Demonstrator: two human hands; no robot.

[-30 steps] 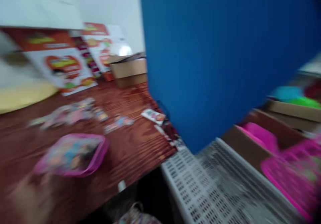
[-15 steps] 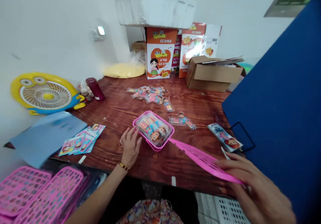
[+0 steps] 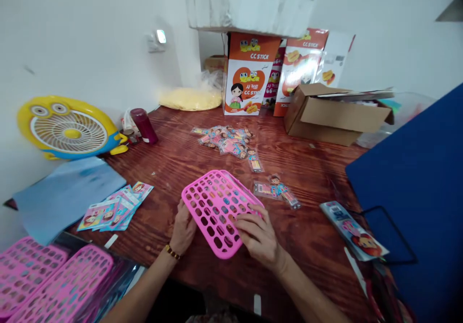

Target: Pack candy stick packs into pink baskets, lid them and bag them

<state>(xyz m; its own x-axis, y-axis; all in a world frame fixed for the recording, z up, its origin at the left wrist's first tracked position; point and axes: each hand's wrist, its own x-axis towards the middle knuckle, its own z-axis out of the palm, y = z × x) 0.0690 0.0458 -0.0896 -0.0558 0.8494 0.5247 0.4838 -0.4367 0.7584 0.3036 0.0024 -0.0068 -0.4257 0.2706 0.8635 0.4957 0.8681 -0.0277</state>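
Centrally, pink perforated lid (image 3: 213, 212) tilted over pink basket (image 3: 243, 188) on wooden table (image 3: 307, 245), right hand (image 3: 261, 238) gripping the lid's right edge with bent fingers, left hand (image 3: 183, 229) at the left side, finger closure indeterminable, orange-and-white carton (image 3: 250, 74) behind labelled "CC STICK".
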